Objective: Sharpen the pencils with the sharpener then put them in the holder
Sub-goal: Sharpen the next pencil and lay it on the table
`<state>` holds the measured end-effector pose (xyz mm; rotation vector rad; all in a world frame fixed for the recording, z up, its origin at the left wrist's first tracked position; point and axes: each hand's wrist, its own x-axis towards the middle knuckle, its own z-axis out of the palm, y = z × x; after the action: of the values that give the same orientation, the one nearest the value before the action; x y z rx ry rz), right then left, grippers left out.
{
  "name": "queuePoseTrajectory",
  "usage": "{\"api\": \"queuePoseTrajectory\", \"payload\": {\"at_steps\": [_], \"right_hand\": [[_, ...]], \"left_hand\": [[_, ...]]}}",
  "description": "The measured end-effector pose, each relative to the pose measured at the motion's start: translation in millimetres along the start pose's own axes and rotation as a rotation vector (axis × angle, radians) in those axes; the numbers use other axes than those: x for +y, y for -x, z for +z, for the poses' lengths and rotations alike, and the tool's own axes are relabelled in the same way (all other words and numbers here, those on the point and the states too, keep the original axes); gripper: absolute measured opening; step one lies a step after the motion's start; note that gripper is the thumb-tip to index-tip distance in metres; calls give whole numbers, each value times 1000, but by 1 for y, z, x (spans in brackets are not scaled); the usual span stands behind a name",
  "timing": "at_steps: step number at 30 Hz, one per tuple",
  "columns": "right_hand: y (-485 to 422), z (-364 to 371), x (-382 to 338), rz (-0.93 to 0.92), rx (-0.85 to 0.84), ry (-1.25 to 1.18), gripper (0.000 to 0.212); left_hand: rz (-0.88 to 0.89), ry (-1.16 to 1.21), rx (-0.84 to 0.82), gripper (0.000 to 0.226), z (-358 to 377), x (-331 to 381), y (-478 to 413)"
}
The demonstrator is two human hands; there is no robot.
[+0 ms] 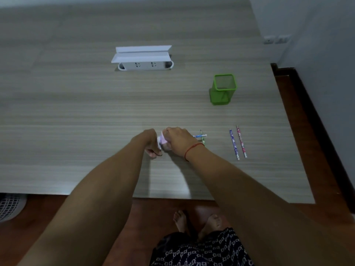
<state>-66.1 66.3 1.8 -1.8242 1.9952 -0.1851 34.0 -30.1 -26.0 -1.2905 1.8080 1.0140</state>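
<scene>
- Evidently mid-sharpening: left hand (151, 144) and right hand (177, 141) closed together around a small pinkish sharpener (162, 142), steadied low over the tabletop (96, 112).
- Blue pencil (199, 135) poking out beside the right hand, crossing a green pencil (202, 139).
- Further right, purple pencil (234, 144) and pink pencil (241, 142) parked side by side, presumably waiting.
- Green mesh holder (222, 89) upright beyond, seemingly empty.
- No legible writing anywhere.

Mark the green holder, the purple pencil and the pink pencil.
green holder (221, 94): head view, on its front mesh wall.
purple pencil (234, 144): head view, mid-shaft.
pink pencil (241, 141): head view, mid-shaft.
</scene>
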Motion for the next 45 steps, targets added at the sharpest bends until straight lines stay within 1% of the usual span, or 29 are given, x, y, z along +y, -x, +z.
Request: {"api": "queuePoseTrajectory", "payload": {"at_steps": [1, 3, 4, 6, 8, 9, 11, 12, 14, 15, 16, 18, 19, 20, 21, 23, 26, 28, 29, 30, 33, 37, 39, 40, 42, 44, 45], "right_hand": [[1, -1, 1, 6, 0, -5, 30], [2, -3, 0, 26, -8, -24, 33], [2, -3, -1, 36, -13, -38, 34], [0, -3, -6, 41, -34, -43, 32], [-3, -1, -9, 60, -55, -52, 25], [-4, -1, -10, 71, -57, -51, 26], [-3, -1, -8, 60, -53, -34, 30], [-5, 0, -7, 50, -54, -17, 31], [-5, -1, -3, 52, -73, 21, 32], [-6, -2, -4, 47, -79, 29, 31], [-7, -3, -5, 43, -78, 28, 27], [-6, -5, -7, 37, -72, 19, 20], [-5, -5, -8, 33, -65, 12, 22], [-4, -5, -8, 23, -54, 9, 25], [-4, -5, -7, 10, -53, 9, 28], [-3, -4, -7, -7, -51, -4, 29], [-3, -3, -6, -20, -44, 13, 32], [-2, -3, -6, -18, -28, 29, 34], [-2, -4, -6, -13, -27, 34, 34], [-2, -4, -6, -11, -28, 36, 34], [1, -8, -8, -25, -33, 41, 35], [2, -10, -9, -36, -41, 44, 35], [-2, -9, -12, 2, -69, 22, 37], [-4, -9, -14, 29, -75, 10, 38], [-8, -6, -15, 51, -86, -1, 39], [-10, -3, -14, 58, -107, 22, 36], [-10, -3, -13, 52, -105, 32, 33]], "left_hand": [[-1, -3, 80, 28, -2, -1, -5], [13, -40, 276, 14, -10, 0, -13], [31, -111, 365, 15, -15, 0, -18], [49, -283, 445, 23, -22, 2, -21], [85, -306, 489, 17, -27, 2, -16], [102, -310, 496, 14, -33, 5, -11], [109, -298, 433, 8, -47, 11, 3], [97, -290, 367, 6, -56, 12, 9], [52, -197, 196, 11, -67, 21, 20], [30, -163, 120, 8, -70, 23, 25], [6, -155, 18, 3, -69, 21, 32], [-43, -189, -208, 4, -59, 16, 38], [-55, -185, -301, 5, -49, 11, 37], [-55, -158, -332, 5, -38, 7, 33], [-42, -120, -327, 6, -26, 1, 26], [-19, -48, -202, 10, -6, -8, 10], [-12, 30, 113, 28, 2, -14, -5], [41, -35, 277, 38, -1, -16, -8], [64, -74, 343, 39, -2, -17, -10], [80, -104, 416, 34, -3, -18, -12], [90, -116, 530, 6, -1, -16, -13], [151, -47, 642, 13, -2, -15, -14], [204, -30, 701, 14, -12, -14, -13], [229, -27, 683, 13, -20, -13, -10], [234, -59, 568, 10, -40, -10, -2], [177, -179, 366, 8, -59, -3, 12], [128, -218, 221, 8, -65, 2, 20]]}}
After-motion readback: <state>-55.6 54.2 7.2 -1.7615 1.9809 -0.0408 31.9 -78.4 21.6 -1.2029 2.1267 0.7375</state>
